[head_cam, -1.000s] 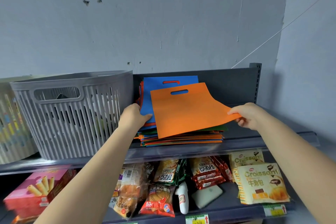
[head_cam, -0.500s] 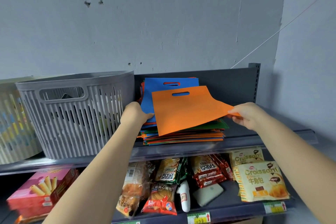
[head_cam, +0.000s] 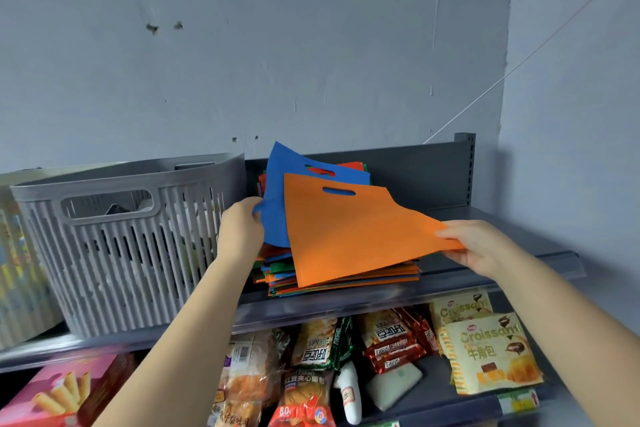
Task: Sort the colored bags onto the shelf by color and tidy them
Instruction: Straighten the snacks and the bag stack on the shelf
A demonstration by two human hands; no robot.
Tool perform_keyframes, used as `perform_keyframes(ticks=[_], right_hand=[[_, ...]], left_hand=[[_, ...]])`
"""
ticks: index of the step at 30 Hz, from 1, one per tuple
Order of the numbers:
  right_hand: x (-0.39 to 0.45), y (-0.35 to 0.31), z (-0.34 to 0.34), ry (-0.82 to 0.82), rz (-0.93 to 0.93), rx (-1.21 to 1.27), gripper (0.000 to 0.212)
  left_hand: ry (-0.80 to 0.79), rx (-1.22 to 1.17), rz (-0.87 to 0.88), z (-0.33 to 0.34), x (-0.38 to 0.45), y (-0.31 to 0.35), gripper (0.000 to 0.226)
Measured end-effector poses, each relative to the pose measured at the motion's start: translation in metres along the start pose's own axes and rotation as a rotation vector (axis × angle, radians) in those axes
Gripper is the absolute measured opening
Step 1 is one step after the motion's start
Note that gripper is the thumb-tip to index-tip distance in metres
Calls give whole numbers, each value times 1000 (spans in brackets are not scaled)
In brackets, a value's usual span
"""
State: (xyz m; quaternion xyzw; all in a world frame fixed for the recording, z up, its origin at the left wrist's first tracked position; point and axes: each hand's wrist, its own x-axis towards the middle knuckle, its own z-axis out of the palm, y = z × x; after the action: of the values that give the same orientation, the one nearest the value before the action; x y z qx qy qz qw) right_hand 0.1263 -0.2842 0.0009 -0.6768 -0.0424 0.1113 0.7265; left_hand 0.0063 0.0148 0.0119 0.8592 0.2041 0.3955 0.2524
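A mixed pile of flat coloured bags (head_cam: pixel 339 282) lies on the grey top shelf (head_cam: pixel 381 295). Above the pile, my right hand (head_cam: pixel 474 246) pinches the right corner of an orange bag (head_cam: pixel 349 232) with a cut-out handle, held slightly raised. My left hand (head_cam: pixel 240 232) grips the left edge of a blue bag (head_cam: pixel 277 198), which is lifted and tilted up behind the orange one. Red, green and orange edges show under them.
A grey slotted plastic basket (head_cam: pixel 114 250) stands just left of the pile, close to my left hand. The shelf's back panel (head_cam: pixel 419 173) and right upright post (head_cam: pixel 465 163) bound the space. Snack packets (head_cam: pixel 491 354) and a pink box (head_cam: pixel 65 392) fill the lower shelf.
My left hand has taken hold of the blue bag and raised its left side off the pile. The orange bag stays pinched in my right hand, shifted slightly.
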Motion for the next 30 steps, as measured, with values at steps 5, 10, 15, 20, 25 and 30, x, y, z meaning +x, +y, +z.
perform_keyframes(ticks=[5,10,15,20,25,30], right_hand=[[-16,6,3,28,-83,73,31],[-35,21,-4,50,-177,299,39],[-73,49,-22,123,-236,460,37],[-125,79,-50,251,-277,494,37],[-188,110,-87,427,-281,479,35],[-253,138,-115,581,-264,462,36]], left_hand=[[132,-360,-8,-8,-14,-6,36],[145,-780,-150,-5,-30,-13,33],[52,-1053,-176,13,-51,-20,27],[-65,-1130,-165,44,-83,-7,28],[-285,-1253,-239,77,-130,6,29],[-455,-1285,-266,102,-182,20,28]])
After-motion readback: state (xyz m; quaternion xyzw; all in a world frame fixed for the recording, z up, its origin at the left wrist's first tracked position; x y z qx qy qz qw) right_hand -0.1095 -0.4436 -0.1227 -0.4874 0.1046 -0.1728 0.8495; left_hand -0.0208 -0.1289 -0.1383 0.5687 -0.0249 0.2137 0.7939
